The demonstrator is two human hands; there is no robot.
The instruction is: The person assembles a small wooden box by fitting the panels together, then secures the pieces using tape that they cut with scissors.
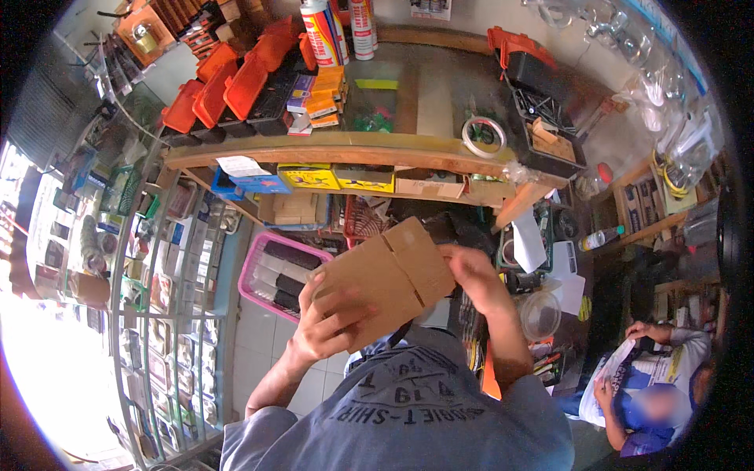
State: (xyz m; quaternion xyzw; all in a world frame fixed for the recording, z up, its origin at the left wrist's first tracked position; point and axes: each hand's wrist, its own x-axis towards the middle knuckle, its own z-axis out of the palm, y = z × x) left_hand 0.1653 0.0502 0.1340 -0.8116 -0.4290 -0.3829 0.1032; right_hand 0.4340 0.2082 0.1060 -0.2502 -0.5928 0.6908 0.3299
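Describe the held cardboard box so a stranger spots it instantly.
Before the wooden-edged counter are the left hand and right hand. Between them is the cardboard box, plain brown with a dark seam, unlike the yellow boxes under the counter.

Both hands hold a brown cardboard box (393, 275) in front of the chest: left hand (330, 320) at its left end, fingers over the face; right hand (477, 281) at the right edge, fingertips partly hidden. Pink basket (246, 271) on the floor, left. Glass-topped counter (377, 149) ahead: orange-lidded cases (210, 102), sealant tubes (323, 35), tape roll (469, 136). Lower right: another person (679, 357) holding a printed sheet (603, 385).
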